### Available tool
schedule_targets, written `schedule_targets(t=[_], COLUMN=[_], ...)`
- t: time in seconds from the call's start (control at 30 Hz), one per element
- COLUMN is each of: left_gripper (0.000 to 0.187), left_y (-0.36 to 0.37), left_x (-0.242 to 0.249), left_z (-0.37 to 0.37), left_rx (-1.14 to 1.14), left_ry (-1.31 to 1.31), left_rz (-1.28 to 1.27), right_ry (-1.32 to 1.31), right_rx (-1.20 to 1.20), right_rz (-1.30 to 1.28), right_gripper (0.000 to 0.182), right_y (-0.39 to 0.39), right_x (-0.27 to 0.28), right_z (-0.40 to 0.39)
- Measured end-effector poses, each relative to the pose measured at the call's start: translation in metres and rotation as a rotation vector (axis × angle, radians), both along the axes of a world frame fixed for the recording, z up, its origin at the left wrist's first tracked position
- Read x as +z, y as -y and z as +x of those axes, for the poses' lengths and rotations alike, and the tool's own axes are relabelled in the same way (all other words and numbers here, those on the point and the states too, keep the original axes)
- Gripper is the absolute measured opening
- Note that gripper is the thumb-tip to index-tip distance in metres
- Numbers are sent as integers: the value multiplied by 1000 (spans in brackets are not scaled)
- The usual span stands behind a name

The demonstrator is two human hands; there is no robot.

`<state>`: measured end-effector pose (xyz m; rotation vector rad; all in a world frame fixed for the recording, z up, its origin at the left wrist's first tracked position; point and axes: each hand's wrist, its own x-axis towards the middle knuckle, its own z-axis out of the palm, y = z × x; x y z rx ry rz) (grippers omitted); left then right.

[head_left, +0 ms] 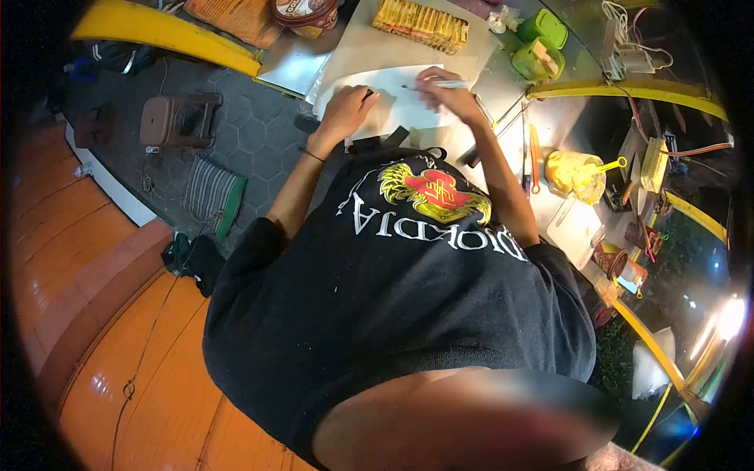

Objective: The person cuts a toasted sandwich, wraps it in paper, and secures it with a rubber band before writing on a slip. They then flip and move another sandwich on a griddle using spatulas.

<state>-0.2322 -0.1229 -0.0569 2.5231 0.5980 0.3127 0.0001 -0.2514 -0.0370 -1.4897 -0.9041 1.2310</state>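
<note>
A white sheet of paper [399,108] lies on the metal counter in front of my chest. Over its right part, my right hand [449,96] grips a slim white pen [454,83], its dark tip pointing left above the sheet. My left hand [345,111], closed, rests on the sheet's left part. A small black cap-like thing [368,93] shows at its fingers; its exact kind is too small to tell. Just beyond the paper stands a row of browned, sliced bread-like food [420,25].
On the right lie an orange-handled tool [535,159], a tub of yellow spread [576,177] and a white board [574,229]. A green container [538,59] stands at the back right, a brown tub [305,14] at the back left. A stool [179,120] is on the floor.
</note>
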Motion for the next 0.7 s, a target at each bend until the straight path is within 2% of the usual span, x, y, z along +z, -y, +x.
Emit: schedule_targets(t=[0.03, 0.1, 0.23, 0.3, 0.33, 0.37, 0.47, 0.6, 0.67, 0.7], left_gripper=[31, 27, 24, 23, 23, 23, 23, 24, 24, 23], left_y=[2, 6, 10, 9, 9, 8, 5, 1, 2, 0], left_x=[-5, -12, -14, -9, -8, -6, -10, -7, -7, -7], left_z=[1, -2, -7, -7, -8, -8, -6, -7, -6, -6], left_rx=[0, 144, 141, 182, 177, 174, 142, 130, 120, 115], left_ry=[4, 277, 330, 333, 330, 319, 298, 237, 236, 237], left_rz=[-3, -307, -312, -457, -457, -450, -428, -434, -421, -405], right_ry=[4, -8, -12, -4, 4, -54, -9, -26, -22, -28], right_rx=[0, 2, -31, 53, 133, 68, 72, -144, -132, -80], right_rz=[-3, -27, 30, -39, -112, -80, -44, -37, 7, -66], right_gripper=[19, 21, 14, 13, 13, 13, 14, 15, 16, 16], right_y=[-8, -19, -14, -8, -5, -8, -13, -12, -8, -5], right_x=[-6, -15, -25, -22, -16, -17, -28, -23, -25, -23], right_z=[-9, -24, -16, -13, -15, -17, -9, 2, 6, 10])
